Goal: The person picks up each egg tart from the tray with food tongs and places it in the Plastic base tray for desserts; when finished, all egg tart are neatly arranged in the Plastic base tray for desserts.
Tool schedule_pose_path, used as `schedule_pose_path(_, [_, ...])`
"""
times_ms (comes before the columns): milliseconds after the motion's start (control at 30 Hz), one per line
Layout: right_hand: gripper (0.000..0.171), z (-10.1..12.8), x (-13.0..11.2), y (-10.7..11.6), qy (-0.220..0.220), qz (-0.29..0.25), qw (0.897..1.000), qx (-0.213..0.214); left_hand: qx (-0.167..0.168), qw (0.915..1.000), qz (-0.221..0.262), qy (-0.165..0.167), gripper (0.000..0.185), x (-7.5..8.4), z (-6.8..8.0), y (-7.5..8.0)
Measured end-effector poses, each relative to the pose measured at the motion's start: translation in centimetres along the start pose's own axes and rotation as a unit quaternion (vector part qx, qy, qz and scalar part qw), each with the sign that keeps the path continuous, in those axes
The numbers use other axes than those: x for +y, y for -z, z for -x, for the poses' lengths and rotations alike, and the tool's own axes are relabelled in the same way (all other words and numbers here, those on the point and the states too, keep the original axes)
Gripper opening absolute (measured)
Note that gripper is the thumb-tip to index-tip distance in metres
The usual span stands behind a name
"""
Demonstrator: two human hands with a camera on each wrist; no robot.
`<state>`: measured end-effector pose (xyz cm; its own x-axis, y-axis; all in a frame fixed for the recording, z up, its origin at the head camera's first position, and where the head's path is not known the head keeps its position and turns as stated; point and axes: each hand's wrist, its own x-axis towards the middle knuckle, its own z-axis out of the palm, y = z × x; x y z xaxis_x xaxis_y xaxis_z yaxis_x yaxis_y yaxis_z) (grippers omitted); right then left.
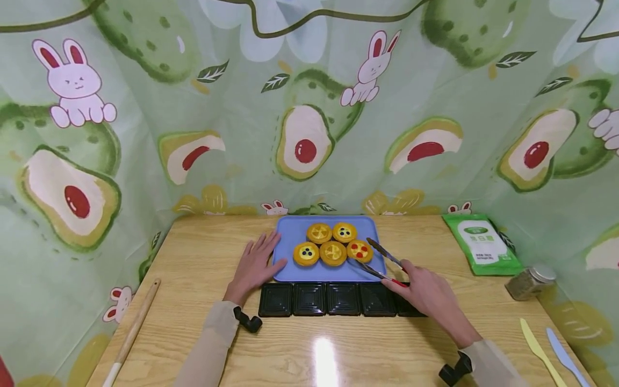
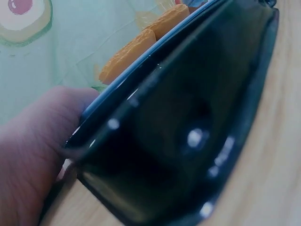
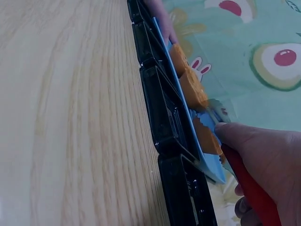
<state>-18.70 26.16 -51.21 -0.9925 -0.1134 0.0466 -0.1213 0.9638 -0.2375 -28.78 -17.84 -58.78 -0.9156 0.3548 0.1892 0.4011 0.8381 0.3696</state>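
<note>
My right hand (image 1: 427, 290) grips red-handled tongs (image 1: 382, 251). Their tips stand apart on either side of a tart with red pieces (image 1: 360, 251), at the right of the blue tray (image 1: 286, 228). My left hand (image 1: 255, 263) rests at the tray's left edge, its fingers straight and the thumb on the rim. Beside that tart sit two tarts with dark berries, one at the front left (image 1: 307, 253) and one behind (image 1: 345, 232), and two with yellow pieces (image 1: 333, 253). In the right wrist view, the red handle (image 3: 251, 188) lies in the right hand.
A row of black square containers (image 1: 309, 299) lines the tray's front edge. To the right are a green packet (image 1: 483, 244), a lidded jar (image 1: 529, 282), a yellow knife (image 1: 539, 346) and a blue knife (image 1: 564, 355). A wooden stick (image 1: 132, 333) lies left. Patterned cloth (image 1: 242, 134) hangs around the table.
</note>
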Motion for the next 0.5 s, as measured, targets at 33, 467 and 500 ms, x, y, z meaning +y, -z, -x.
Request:
schedule_pose_path(33, [0.080,-0.08,-0.05,-0.03,0.002,0.002,1.000,-0.001,-0.002,1.0000,0.000,0.001,0.085,0.00,-0.01,-0.01])
schedule_pose_path(467, [0.081,-0.54,-0.50,-0.26,-0.003,0.002,1.000,-0.011,0.001,1.0000,0.006,0.004,0.086,-0.05,-0.08,-0.13])
schedule_pose_path(500, [0.081,-0.54,-0.49,-0.29,-0.002,0.002,1.000,-0.010,0.000,1.0000,0.005,0.004,0.086,-0.06,-0.08,-0.13])
